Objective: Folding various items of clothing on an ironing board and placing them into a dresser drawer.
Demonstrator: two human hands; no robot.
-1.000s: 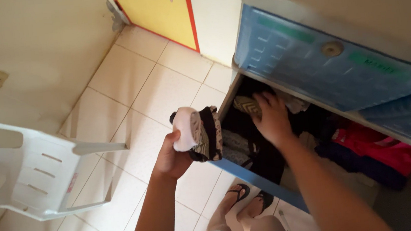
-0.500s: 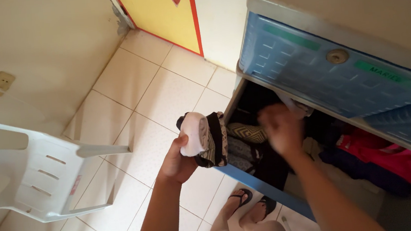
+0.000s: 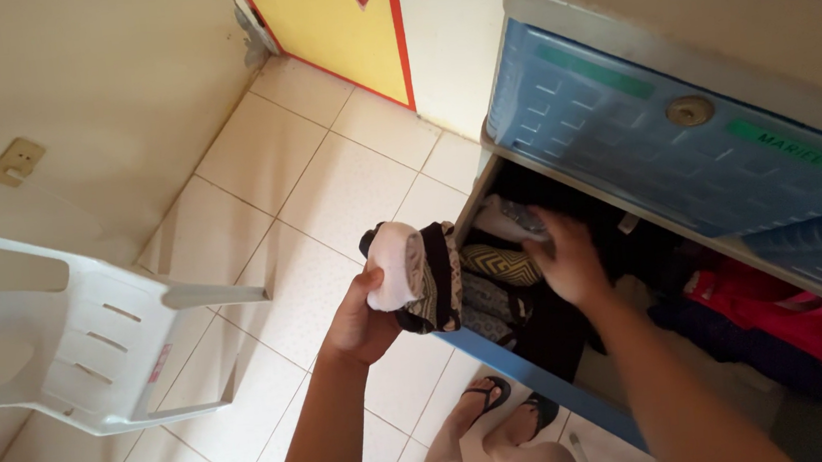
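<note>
Near the middle of the frame, the left hand (image 3: 357, 319) is closed around a small stack of folded clothes (image 3: 417, 277), held in the air just outside the open drawer (image 3: 546, 379). The thumb presses the white piece on the near side and the fingers go behind the bundle. I count about three or four rolled pieces in it: one white, one dark with a pattern, and the others I cannot separate well.

Such small garments look soft and light, and I judge they would give under the fingers and slip apart easily if the hold is loose. A grasp across the whole stack, squeezing from both flat sides as the hand does now, seems the safest place to take it.

The right hand (image 3: 563, 265) is inside the drawer, right of centre, lying on the dark clothes. It is blurred, so I cannot tell if it is closed on something or only touching.

In the drawer I see one folded piece with a yellow-black zigzag pattern (image 3: 500, 263), one red garment (image 3: 769, 302) at the right, and a dark blue one below it. Above there is one shut blue drawer front with one round knob (image 3: 690, 111). One white plastic chair (image 3: 79, 333) stands at the left. Two feet in sandals (image 3: 501, 413) show at the bottom.
</note>
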